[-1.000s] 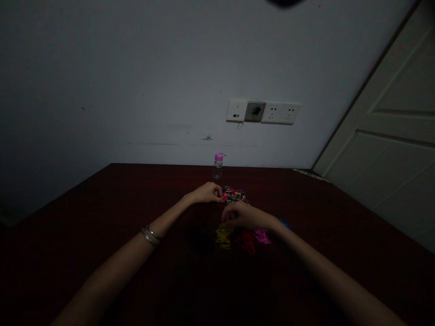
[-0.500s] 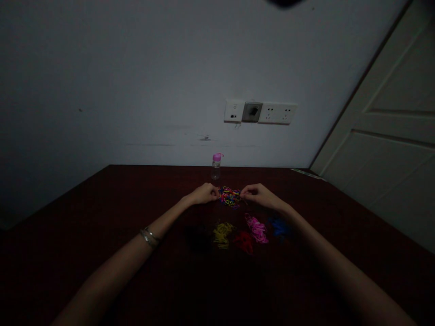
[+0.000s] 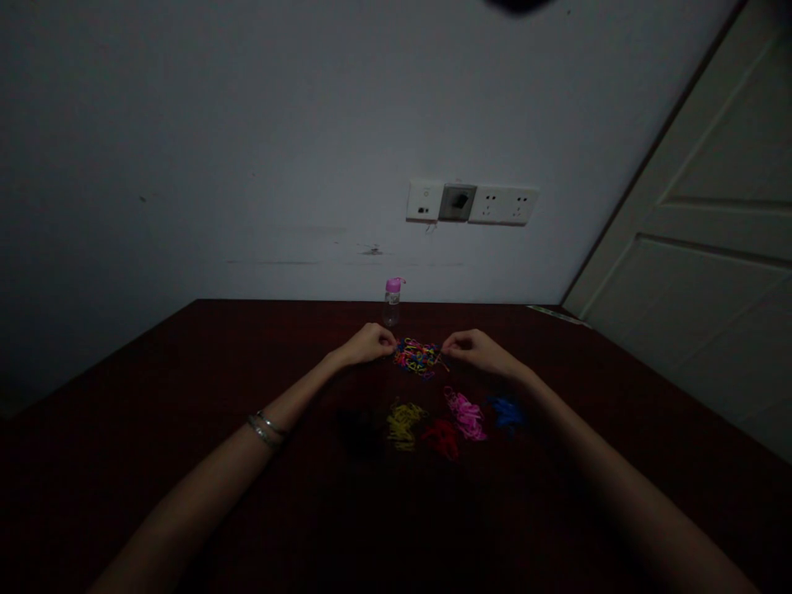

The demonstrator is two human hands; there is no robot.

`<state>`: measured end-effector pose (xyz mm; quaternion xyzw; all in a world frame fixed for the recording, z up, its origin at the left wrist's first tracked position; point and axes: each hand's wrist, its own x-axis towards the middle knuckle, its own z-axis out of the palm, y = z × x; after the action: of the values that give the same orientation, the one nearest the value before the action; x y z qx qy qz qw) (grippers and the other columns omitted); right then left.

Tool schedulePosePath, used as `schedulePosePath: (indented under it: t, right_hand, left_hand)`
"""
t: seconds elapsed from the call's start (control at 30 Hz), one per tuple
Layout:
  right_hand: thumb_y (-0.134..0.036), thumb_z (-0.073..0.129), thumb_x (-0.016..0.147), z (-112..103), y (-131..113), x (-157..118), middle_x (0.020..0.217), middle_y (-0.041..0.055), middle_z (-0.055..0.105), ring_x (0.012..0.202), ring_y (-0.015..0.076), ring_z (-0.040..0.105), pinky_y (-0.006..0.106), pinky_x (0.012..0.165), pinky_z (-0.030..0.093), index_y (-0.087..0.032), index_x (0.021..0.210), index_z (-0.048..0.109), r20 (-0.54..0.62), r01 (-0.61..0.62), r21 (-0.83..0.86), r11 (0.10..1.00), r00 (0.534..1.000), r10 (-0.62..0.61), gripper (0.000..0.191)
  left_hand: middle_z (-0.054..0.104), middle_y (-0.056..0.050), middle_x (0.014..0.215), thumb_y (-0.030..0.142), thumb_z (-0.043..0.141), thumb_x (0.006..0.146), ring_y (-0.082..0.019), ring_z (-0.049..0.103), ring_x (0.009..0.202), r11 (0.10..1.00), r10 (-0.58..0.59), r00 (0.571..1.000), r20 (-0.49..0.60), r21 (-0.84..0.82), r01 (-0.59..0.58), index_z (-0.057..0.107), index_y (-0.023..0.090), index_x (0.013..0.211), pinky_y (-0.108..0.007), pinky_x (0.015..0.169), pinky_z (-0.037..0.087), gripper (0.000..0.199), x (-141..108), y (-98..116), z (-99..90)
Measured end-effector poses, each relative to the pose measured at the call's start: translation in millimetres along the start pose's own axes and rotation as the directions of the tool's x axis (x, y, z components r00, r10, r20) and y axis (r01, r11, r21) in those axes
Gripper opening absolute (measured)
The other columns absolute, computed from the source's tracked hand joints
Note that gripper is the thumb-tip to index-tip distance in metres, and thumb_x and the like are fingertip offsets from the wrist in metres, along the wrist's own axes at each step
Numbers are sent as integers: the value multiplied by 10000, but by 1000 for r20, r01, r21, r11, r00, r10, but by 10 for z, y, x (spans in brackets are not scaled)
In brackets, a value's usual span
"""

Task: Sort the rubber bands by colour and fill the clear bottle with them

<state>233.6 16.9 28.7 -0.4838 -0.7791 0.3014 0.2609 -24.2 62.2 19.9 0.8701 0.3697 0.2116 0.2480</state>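
Observation:
A mixed pile of multicoloured rubber bands (image 3: 417,356) lies on the dark red table between my two hands. My left hand (image 3: 373,342) is at the pile's left edge, thumb and fingers closed in a pinch. On the opposite edge, my right hand (image 3: 473,350) pinches with its fingertips beside the bands. What either pinch holds is too small and dark to make out. Nearer to me lie single-colour heaps: yellow bands (image 3: 404,426), red bands (image 3: 441,439), pink bands (image 3: 466,415) and blue bands (image 3: 506,412). A very dark heap (image 3: 360,431) sits left of the yellow one, barely visible.
A clear bottle with a pink lid (image 3: 392,304) stands behind the pile, near the wall. Sockets (image 3: 503,205) are mounted on the wall above the table (image 3: 260,346). A white panelled door (image 3: 711,247) is at the right. The light is dim.
My left hand has shifted slightly up and left, and my right hand slightly right, so both sit a little farther apart at the pile's edges. The heaps look the same.

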Motion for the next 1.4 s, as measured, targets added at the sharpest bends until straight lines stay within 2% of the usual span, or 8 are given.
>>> schedulePosePath:
  t: [0.17,0.4,0.5,0.6,0.73,1.0,1.17,1.4]
  right_hand:
    - [-318,525,695,-275,134,-45,749,60,627,688,162,543,258,627,415,-120,793,643,-117,-31,-74,997,993,22,250]
    - [-321,512,693,-441,316,-36,750,62,637,705,171,555,262,650,425,-102,793,646,-231,-51,-124,991,973,21,275]
    - [-308,509,694,-453,374,-30,764,64,641,710,168,558,263,658,427,-102,798,646,-244,-59,-128,990,969,27,269]
    - [-284,508,687,-444,402,-40,735,57,637,681,159,555,253,625,424,-106,784,647,-224,-78,-138,987,974,46,245]
    - [-259,535,666,-373,408,-37,722,48,632,665,145,554,239,603,417,-107,826,652,-120,-78,-133,988,991,62,249]
    - [-208,520,678,-76,278,28,771,50,648,674,128,558,230,622,421,-115,876,650,94,-16,-134,991,995,29,254]
    - [-153,492,668,73,225,31,754,43,637,645,116,540,210,584,403,-114,896,645,117,36,-160,986,993,-17,278]
    - [-116,456,651,121,244,30,683,18,605,568,95,498,192,526,366,-119,906,637,92,43,-174,984,995,-27,313]
  left_hand:
    - [597,-29,654,190,503,690,-87,460,561,998,54,997,52,-39,-52,663,90,800,-190,514,326,219,122,328,203]
    - [606,-14,670,166,516,682,-81,478,547,967,237,952,196,45,-250,665,143,777,-186,494,309,179,441,1050,808]
    - [626,-28,731,208,515,707,-93,490,561,961,255,941,221,48,-272,664,163,873,-194,490,315,227,521,1211,988]
    - [635,-42,785,215,489,738,-102,512,609,956,292,939,181,-30,-292,641,156,970,-197,535,353,284,569,1151,1003]
    - [625,-37,720,196,487,723,-100,506,603,978,200,977,70,-79,-195,650,115,928,-199,556,365,274,577,787,750]
    - [592,-26,643,207,539,662,-87,468,553,996,19,988,152,-93,-4,656,83,798,-183,499,333,218,307,122,192]
    - [556,-3,602,200,547,661,-79,454,535,997,49,982,182,-61,-38,648,98,758,-179,494,313,174,182,79,164]
    - [520,28,568,203,579,650,-69,422,507,995,68,969,239,49,-82,662,144,776,-183,479,261,162,135,280,290]
